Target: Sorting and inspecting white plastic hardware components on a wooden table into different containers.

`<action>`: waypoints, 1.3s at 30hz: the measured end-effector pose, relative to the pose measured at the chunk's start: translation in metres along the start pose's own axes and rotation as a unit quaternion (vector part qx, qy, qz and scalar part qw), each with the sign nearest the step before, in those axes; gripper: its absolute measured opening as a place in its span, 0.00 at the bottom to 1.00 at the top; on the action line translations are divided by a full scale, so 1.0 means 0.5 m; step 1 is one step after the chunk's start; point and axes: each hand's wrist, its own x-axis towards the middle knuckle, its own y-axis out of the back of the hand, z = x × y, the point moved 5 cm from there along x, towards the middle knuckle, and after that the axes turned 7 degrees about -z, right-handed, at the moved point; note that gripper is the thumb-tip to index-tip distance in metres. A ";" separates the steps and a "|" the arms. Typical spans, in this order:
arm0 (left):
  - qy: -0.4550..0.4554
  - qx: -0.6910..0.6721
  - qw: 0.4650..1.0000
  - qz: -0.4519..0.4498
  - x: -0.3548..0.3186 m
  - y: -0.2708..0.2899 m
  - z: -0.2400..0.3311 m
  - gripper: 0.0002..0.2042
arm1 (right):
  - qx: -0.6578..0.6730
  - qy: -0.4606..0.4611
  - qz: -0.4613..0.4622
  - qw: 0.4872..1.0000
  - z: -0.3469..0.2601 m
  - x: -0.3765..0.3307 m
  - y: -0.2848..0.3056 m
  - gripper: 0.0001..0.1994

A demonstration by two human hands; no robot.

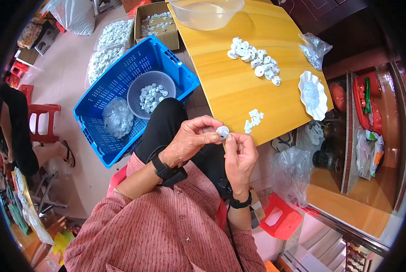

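My left hand [190,139] pinches a small round white plastic part [222,132] between thumb and fingers, just off the near edge of the wooden table [221,86]. My right hand [240,154] presses its fingertips against the same part from below. A small cluster of white parts [253,120] lies on the table beside my hands. A larger pile of white round parts [255,61] sits further up the table. A white scalloped dish [312,95] with tiny clear pieces rests at the table's right edge.
A blue plastic crate [98,131] on the floor to my left holds a grey basket [151,94] of white parts and a bag of parts [118,118]. A clear basin [206,13] stands at the table's far end. Red stools [281,220] and another person's legs [17,131] are nearby.
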 end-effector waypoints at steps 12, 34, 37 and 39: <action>-0.060 0.097 0.993 -0.007 0.002 -0.010 0.010 0.12 | -0.061 0.023 0.008 0.998 -0.010 -0.004 -0.004 0.05; -0.045 0.114 0.992 -0.030 -0.003 -0.010 0.020 0.13 | 0.025 -0.027 -0.052 0.998 0.012 -0.006 -0.005 0.05; -0.056 0.132 0.989 -0.031 -0.002 -0.008 0.021 0.13 | -0.018 -0.002 -0.049 0.999 0.010 -0.006 -0.007 0.05; -0.054 0.144 0.987 -0.037 -0.002 -0.007 0.021 0.13 | -0.029 0.004 -0.045 0.999 0.007 -0.005 -0.010 0.05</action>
